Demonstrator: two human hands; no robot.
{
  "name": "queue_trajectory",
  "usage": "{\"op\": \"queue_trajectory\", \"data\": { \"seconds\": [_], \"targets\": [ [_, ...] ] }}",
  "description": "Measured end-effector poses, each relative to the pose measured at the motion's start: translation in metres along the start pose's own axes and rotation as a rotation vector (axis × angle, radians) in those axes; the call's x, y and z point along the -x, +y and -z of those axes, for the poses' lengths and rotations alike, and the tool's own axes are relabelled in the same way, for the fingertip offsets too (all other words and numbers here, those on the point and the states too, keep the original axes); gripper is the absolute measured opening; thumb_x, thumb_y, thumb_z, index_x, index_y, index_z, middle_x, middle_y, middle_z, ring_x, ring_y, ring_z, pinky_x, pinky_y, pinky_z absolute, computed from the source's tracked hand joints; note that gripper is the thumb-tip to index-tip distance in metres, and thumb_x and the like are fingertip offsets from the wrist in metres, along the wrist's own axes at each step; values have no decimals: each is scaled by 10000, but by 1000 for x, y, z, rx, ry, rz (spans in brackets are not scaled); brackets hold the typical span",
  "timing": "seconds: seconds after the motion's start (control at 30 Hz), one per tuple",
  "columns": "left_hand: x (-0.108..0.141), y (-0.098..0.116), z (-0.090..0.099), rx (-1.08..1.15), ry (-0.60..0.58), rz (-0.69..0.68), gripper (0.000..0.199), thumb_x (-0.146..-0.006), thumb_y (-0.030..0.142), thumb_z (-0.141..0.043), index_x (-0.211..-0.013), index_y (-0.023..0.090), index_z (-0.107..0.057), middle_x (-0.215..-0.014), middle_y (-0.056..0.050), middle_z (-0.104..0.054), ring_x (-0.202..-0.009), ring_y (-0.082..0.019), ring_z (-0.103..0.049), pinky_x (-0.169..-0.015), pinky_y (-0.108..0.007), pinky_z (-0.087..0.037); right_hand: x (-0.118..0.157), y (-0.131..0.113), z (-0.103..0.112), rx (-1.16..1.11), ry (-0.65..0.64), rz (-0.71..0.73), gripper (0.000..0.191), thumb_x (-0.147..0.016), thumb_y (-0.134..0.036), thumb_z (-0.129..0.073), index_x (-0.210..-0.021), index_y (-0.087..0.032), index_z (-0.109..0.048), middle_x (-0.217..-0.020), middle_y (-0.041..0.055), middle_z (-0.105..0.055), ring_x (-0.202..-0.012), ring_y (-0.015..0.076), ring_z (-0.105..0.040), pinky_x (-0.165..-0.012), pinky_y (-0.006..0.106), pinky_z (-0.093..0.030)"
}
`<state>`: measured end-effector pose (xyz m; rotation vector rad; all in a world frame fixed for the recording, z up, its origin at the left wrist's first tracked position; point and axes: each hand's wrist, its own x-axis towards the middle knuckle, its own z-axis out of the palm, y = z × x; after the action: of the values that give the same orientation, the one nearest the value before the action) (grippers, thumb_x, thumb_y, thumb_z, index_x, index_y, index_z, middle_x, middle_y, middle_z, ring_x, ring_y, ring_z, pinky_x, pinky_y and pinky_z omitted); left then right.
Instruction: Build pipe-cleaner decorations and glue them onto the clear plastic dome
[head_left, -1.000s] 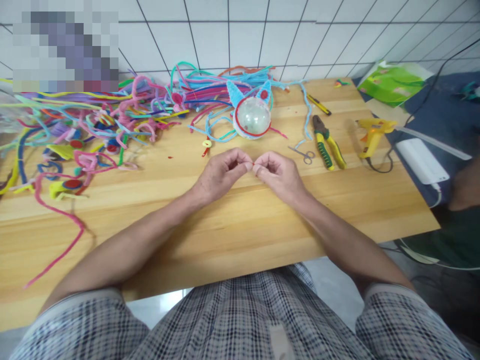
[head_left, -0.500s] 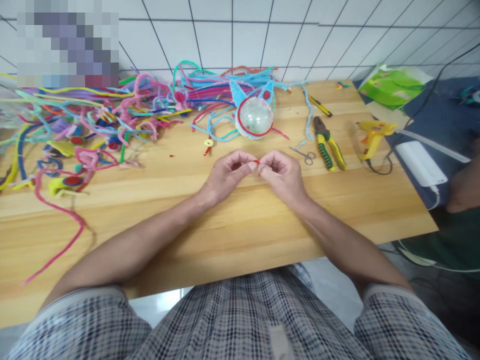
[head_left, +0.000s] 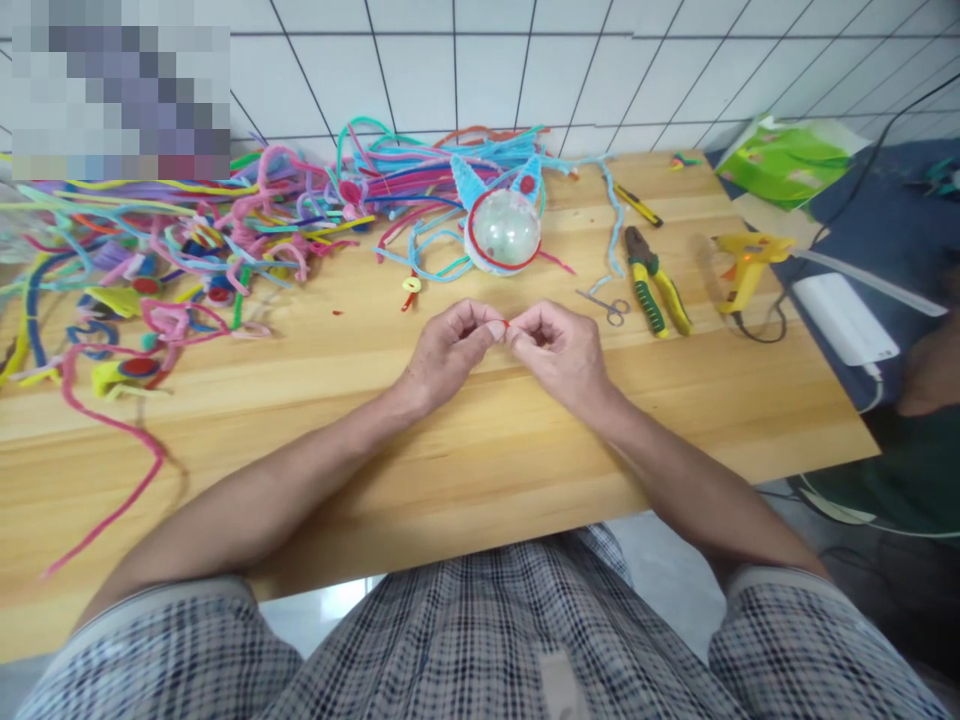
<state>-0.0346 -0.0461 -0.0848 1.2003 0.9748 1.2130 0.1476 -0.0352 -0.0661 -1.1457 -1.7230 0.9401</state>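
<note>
My left hand (head_left: 455, 350) and my right hand (head_left: 561, 352) meet over the middle of the wooden table (head_left: 480, 440). Thumbs and fingertips of both are pinched on a short red pipe cleaner piece (head_left: 505, 323), mostly covered by the fingers. Just beyond them sits a clear ball (head_left: 504, 228) with a red pipe cleaner round its rim and two fuzzy blue ears. A small yellow ring with a red piece (head_left: 411, 287) lies left of the ball. Small scissors (head_left: 611, 308) rest to the right of my right hand.
Tangled colourful pipe cleaners (head_left: 247, 225) cover the table's back left. Green-and-yellow pliers (head_left: 656, 285), a yellow utility knife (head_left: 637, 205) and a yellow glue gun (head_left: 746, 268) lie at right. Past the table's right edge are a white power strip (head_left: 846, 318) and another person's arm (head_left: 934, 365).
The red piece shows less between my fingertips, and the hands have closed in on it slightly. The camera view has shifted a little; the table things stay in place.
</note>
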Motion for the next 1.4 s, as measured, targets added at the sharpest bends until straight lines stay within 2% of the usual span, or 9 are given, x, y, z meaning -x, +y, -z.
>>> {"op": "queue_trajectory", "data": {
  "seconds": [0.17,0.4,0.5,0.63,0.87,1.0,1.13,1.27,1.4],
  "targets": [
    [0,-1,-5,131,6,118,442,-823,573,-927,-927,208,-700,-629,64,-536,-536,-91,-401,-531,-244,-328,-2,-1,-1,-41,12,-48,240,-888,-412,-758,-769,-250,-627,-693,-22,-648,-627,143,-515,-609,317,-409],
    [-6,14,14,-451,-128,-238,151,-949,336,-766,-907,191,-772,-834,-28,-722,-715,-142,-550,-682,-277,-425,-6,3,9,196,-39,120,115,-806,-218,-691,-754,-259,-597,-681,-27,-634,-623,154,-514,-677,337,-432],
    [-5,18,16,-538,-135,-280,110,-962,266,-720,-900,196,-778,-811,-24,-717,-713,-147,-563,-690,-284,-426,-5,4,10,316,-44,205,117,-800,-193,-667,-754,-265,-587,-702,-12,-645,-645,167,-522,-711,351,-440],
    [-2,15,12,-410,-107,-238,153,-972,318,-737,-895,189,-768,-795,-16,-721,-699,-138,-570,-692,-281,-436,-3,3,9,270,-19,222,100,-839,-216,-647,-770,-265,-594,-717,-5,-658,-641,167,-544,-696,347,-447],
    [3,3,-5,-11,93,-40,344,-837,508,-926,-878,206,-767,-670,29,-606,-603,-108,-454,-585,-256,-381,0,-4,0,57,47,67,151,-896,-320,-669,-777,-260,-598,-681,-25,-628,-593,140,-509,-615,323,-419],
    [4,-1,-8,89,72,32,365,-836,523,-937,-903,205,-771,-643,48,-569,-557,-91,-405,-540,-243,-335,-1,-3,0,31,40,34,186,-892,-332,-684,-759,-257,-577,-662,-34,-596,-582,130,-480,-586,308,-389],
    [0,2,2,-159,-5,-131,323,-904,500,-878,-960,197,-782,-818,-4,-708,-648,-109,-515,-617,-258,-412,-4,2,4,118,48,164,138,-838,-237,-663,-746,-253,-563,-644,-52,-569,-561,121,-478,-580,295,-386],
    [-3,11,11,-450,-43,-317,116,-966,305,-772,-950,190,-777,-835,-3,-737,-654,-112,-531,-653,-269,-413,-5,7,6,270,67,395,133,-814,-163,-640,-735,-243,-569,-657,-48,-583,-574,118,-490,-614,301,-393],
    [-3,12,13,-500,-86,-307,111,-985,242,-694,-903,185,-743,-795,5,-717,-682,-118,-557,-683,-267,-426,-5,11,6,222,23,323,116,-831,-175,-658,-756,-241,-598,-670,-43,-609,-588,120,-499,-617,302,-402]
  ]
}}
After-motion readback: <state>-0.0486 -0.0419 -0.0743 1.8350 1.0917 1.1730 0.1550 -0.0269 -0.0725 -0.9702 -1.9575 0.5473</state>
